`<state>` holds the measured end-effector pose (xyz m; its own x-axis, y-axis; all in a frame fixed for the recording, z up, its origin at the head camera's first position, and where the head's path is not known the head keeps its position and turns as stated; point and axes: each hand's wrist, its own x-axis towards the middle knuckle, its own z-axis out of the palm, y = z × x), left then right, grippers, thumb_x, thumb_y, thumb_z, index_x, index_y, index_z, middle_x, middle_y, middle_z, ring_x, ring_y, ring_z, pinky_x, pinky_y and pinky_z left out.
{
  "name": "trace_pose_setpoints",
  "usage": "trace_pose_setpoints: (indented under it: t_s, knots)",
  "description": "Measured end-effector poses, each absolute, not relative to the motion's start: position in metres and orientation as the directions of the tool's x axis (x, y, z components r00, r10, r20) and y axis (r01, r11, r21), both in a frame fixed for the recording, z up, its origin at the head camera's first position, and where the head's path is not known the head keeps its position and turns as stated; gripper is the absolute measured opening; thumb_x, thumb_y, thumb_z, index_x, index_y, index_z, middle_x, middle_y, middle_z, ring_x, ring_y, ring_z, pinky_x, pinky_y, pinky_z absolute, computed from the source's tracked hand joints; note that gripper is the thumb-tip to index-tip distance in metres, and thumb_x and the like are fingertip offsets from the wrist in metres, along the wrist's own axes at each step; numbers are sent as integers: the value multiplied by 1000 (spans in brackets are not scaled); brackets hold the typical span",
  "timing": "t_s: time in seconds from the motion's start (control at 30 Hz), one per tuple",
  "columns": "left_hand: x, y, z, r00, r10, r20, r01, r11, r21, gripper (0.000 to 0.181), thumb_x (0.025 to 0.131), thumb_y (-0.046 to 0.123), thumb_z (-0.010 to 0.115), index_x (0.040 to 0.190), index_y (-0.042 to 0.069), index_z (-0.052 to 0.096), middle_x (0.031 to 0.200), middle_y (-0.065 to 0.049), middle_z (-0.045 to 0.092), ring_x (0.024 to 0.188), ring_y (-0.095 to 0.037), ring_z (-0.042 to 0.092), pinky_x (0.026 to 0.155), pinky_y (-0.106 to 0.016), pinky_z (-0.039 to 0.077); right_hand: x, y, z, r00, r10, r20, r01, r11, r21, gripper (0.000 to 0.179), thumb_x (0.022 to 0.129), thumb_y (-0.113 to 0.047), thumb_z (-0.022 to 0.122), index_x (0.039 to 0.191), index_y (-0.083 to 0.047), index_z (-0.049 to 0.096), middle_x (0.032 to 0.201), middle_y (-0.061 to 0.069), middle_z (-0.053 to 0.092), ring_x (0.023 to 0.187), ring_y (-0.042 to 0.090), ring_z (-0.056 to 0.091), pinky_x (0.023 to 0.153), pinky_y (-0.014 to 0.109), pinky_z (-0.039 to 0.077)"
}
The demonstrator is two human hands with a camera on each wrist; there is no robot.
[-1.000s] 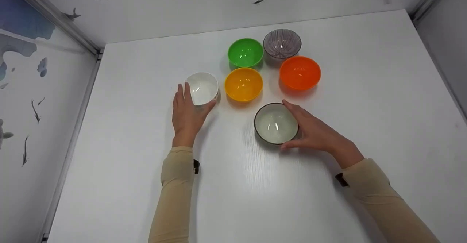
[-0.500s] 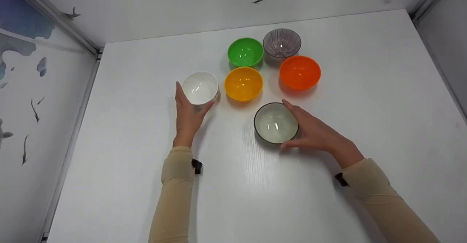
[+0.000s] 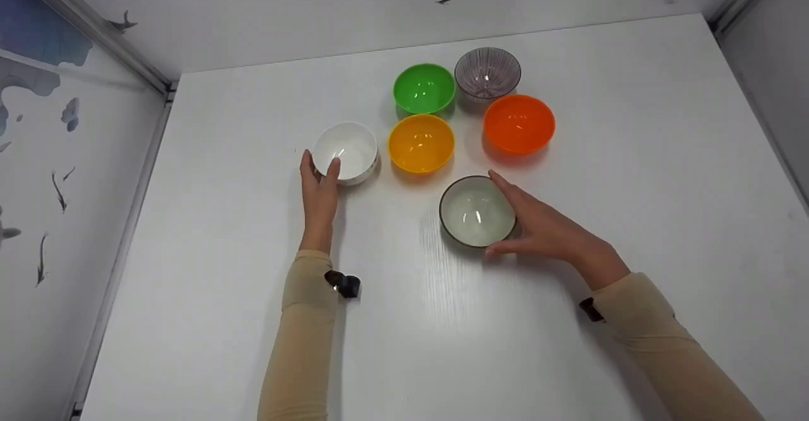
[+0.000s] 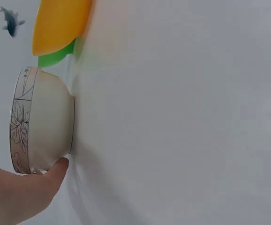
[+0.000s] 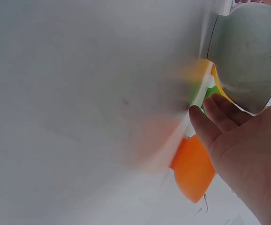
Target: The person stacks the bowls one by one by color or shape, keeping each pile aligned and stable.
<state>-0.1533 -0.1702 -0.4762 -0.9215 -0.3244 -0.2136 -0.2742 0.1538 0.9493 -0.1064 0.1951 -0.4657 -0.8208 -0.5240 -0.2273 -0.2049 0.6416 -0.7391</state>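
Note:
In the head view my left hand [image 3: 320, 201] pinches the near left rim of a white bowl [image 3: 349, 146], thumb over the rim and fingers outside. The left wrist view shows this bowl's [image 4: 51, 119] cream side and band of leaf drawings, with a fingertip low against its base. My right hand [image 3: 547, 230] grips the right side of a pale grey-green bowl [image 3: 477, 212] with a dark rim, fingers at its far side and thumb at its near side. In the right wrist view the grey bowl [image 5: 248, 56] stands above the curved fingers [image 5: 210, 122].
Behind the hands are a yellow bowl [image 3: 421, 145], a green bowl [image 3: 424, 89], a purple ribbed glass bowl [image 3: 487, 73] and an orange bowl [image 3: 519, 125]. All stand on a white table [image 3: 411, 345], backed by a white patterned wall [image 3: 328, 16].
The left hand has turned, its thumb moving from the bowl's near right side to over its near rim. The white bowl has shifted slightly left. The right hand and grey bowl stay put.

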Motion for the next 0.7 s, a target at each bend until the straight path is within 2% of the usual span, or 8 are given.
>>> trace_pose_setpoints:
  t_s: [0.13,0.27,0.5,0.7]
  knots:
    - [-154,-172,-476,-914,-338,-226,-274,99,957,69,105,35,47,160,11,14,169,-7,13,157,-20,14,127,-26,19,-106,195,-465,-819,-521,-243,-186,640,-745,130,69,-60,85,162,-28,0,168,-3,14,153,27,22,123,57,25]
    - [-154,-172,-477,-906,-349,-240,-265,24,964,62,107,30,45,160,13,18,168,-6,16,156,-18,16,125,-26,24,-106,195,-464,-818,-513,-259,-170,647,-743,130,68,-60,85,161,-29,-1,168,-4,13,153,27,22,123,58,25]
    - [-156,-173,-480,-888,-355,-292,-279,-90,956,56,108,25,40,160,15,20,168,-5,19,154,-18,22,122,-30,33,-106,194,-464,-819,-505,-271,-154,649,-745,130,69,-59,85,161,-30,-2,168,-4,13,153,28,23,123,58,25]
    - [-155,-174,-481,-890,-332,-314,-282,-140,949,52,109,24,38,159,17,24,167,-3,23,153,-22,28,119,-37,40,-105,195,-467,-822,-534,-198,-191,586,-787,129,71,-47,88,162,-23,-1,168,2,16,153,29,23,124,57,23]
